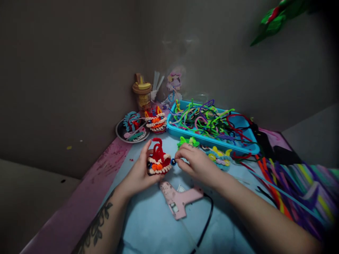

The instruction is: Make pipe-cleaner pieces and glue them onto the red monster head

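Note:
My left hand point(137, 173) cups a small red, white and orange pipe-cleaner figure point(158, 160) from its left side, just above the light blue table mat point(148, 225). My right hand point(197, 163) pinches a small dark blue bead point(173, 162) against the figure's right side. A pink glue gun point(180, 199) lies on the mat right below both hands, its black cord point(205, 222) trailing toward me.
A blue tray point(185, 134) of tangled pipe cleaners sits behind my right hand. Further finished figures point(156, 120), a round dish point(120, 135) and a cup point(142, 93) stand in the corner. Loose straight pipe cleaners point(291, 190) lie at right. Green and yellow pieces point(219, 157) lie nearby.

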`<state>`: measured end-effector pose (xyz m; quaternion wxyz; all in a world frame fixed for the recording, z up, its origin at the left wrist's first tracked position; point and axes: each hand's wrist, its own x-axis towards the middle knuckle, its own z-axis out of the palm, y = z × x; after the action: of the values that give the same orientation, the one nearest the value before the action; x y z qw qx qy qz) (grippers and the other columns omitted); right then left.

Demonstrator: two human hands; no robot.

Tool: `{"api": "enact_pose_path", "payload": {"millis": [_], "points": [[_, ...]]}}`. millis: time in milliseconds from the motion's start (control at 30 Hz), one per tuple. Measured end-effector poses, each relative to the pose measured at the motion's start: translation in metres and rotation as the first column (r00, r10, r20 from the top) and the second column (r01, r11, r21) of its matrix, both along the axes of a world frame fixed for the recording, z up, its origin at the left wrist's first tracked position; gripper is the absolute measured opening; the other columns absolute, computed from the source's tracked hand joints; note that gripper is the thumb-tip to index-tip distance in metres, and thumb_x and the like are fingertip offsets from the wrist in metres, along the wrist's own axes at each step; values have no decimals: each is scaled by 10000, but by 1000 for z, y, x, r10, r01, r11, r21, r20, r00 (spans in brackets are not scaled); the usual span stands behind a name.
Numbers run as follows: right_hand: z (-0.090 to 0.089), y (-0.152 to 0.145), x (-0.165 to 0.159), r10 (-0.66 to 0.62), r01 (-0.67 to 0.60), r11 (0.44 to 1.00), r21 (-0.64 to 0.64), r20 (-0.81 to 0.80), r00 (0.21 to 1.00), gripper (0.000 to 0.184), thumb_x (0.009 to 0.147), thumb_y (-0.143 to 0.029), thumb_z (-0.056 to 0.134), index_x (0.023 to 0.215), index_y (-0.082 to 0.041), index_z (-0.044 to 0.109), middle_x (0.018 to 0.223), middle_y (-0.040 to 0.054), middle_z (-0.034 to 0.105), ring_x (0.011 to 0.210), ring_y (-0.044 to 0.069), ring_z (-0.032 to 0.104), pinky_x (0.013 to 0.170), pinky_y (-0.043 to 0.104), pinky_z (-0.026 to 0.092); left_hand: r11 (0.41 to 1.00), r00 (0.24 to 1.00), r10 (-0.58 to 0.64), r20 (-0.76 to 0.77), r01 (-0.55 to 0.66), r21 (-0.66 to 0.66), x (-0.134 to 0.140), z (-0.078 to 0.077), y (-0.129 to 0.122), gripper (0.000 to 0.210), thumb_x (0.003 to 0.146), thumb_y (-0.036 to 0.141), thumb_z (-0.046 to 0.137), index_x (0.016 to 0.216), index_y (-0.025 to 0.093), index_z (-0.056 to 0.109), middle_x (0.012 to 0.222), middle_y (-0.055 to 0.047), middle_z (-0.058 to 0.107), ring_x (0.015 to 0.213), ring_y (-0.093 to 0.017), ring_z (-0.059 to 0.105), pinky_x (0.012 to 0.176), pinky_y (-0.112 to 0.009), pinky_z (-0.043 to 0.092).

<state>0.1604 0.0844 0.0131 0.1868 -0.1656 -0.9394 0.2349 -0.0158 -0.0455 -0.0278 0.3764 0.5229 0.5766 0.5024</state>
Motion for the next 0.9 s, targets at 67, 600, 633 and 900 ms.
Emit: {"api": "enact_pose_path", "payload": {"millis": [67,600,633,900], "points": [[5,3,-4,92,-94,993,65,34,995,129,853,-129,470,831,-159,593,817,58,566,772,169,548,701,275,440,1000,999,-21,50,21,0,0,1,-1,1029,704,196,723,1444,293,14,1323,-136,441,1140,-277,544,922,-419,483],[10,14,-11,237,-276,908,316,157,959,219,920,-192,396,862,-141,601,843,91,586,756,169,538,653,263,423,999,996,-45,79,45,6,-1,0,-2,1094,681,176,741,1449,313,-27,1312,-135,445,1074,-284,577,840,-397,531],[10,13,-12,231,-274,903,332,164,959,220,919,-195,401,862,-138,605,846,91,589,752,168,536,647,260,420,999,995,-49,83,49,10,-1,0,-2,1096,681,169,739,1449,313,-29,1307,-133,448,1077,-286,575,843,-399,531],[3,6,-17,195,-254,855,451,174,965,190,909,-204,447,846,-147,618,810,68,590,700,161,520,582,252,373,998,996,-58,74,58,2,-1,0,-3,1093,683,169,735,1452,315,-28,1325,-125,433,1095,-298,564,843,-400,534]]}}
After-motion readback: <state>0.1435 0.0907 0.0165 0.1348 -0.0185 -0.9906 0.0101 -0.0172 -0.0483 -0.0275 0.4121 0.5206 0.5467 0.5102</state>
